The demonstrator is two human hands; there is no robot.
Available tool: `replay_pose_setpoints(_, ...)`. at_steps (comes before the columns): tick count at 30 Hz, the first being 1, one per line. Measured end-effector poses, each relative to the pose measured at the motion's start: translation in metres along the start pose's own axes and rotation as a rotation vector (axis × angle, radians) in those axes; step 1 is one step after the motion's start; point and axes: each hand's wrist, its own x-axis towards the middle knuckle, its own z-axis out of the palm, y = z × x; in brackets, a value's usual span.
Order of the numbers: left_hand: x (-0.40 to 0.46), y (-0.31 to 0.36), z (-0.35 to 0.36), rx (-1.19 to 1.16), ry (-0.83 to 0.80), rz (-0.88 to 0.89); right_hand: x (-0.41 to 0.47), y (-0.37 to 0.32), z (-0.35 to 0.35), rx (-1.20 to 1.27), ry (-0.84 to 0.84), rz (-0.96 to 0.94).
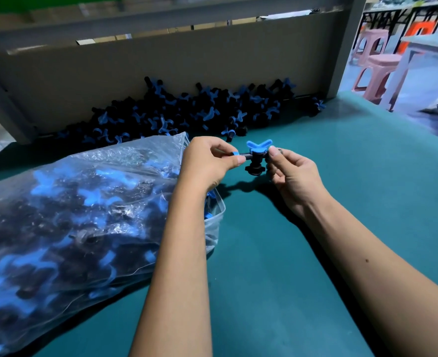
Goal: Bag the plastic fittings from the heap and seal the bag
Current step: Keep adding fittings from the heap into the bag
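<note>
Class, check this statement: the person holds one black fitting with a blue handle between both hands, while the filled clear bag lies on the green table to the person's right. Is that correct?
Not quite. The head view shows the bag on the person's left, not right. The rest holds: left hand and right hand hold one fitting over the green table.
</note>
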Motion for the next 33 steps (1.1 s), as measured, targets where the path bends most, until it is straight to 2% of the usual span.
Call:
replay_pose_setpoints(3, 0.001, -0.001, 0.004, 0.031, -0.056, 0.007, -0.004, 0.003, 0.005, -0.095, -0.119, -0.011)
replay_pose_setpoints(7, 0.002, -0.003, 0.001, 0.023, -0.109, -0.014, -0.003, 0.001, 0.004, -0.194, -0.137, -0.033)
replay_pose_setpoints(9, 0.001, -0.002, -0.001, 0.014, -0.107, -0.026, -0.002, 0.001, 0.004, -0.135, -0.087, -0.037)
replay_pose_setpoints(13, 0.000, 0.000, -0.004, -0.040, -0.042, -0.077, 0.004, -0.001, -0.002, -0.028, 0.142, -0.062)
replay_pose_setpoints(16, 0.000, 0.001, 0.000, -0.061, 0.028, -0.121, 0.004, 0.002, 0.000, -0.238, 0.205, -0.150)
replay_pose_setpoints(19, 0.002, 0.004, 0.004, -0.098, 0.119, -0.146, -0.003, 0.009, 0.011, -0.542, 0.121, -0.271)
replay_pose_setpoints(22, 0.001, 0.008, 0.006, -0.102, 0.107, -0.142, -0.010, 0.012, 0.017, -0.753, 0.034, -0.377)
replay_pose_setpoints(25, -0.002, 0.012, 0.007, -0.098, 0.085, -0.108, -0.011, 0.011, 0.019, -0.809, 0.070, -0.429)
replay_pose_setpoints(27, -0.003, 0.016, 0.006, -0.114, 0.099, -0.079, -0.011, 0.011, 0.022, -0.671, 0.068, -0.345)
replay_pose_setpoints(31, -0.002, 0.024, 0.002, -0.162, 0.200, -0.017, -0.015, 0.006, 0.033, 0.164, 0.070, 0.104)
replay_pose_setpoints(33, -0.001, 0.028, 0.000, -0.203, 0.252, 0.023, -0.016, 0.005, 0.032, 0.365, 0.071, 0.216)
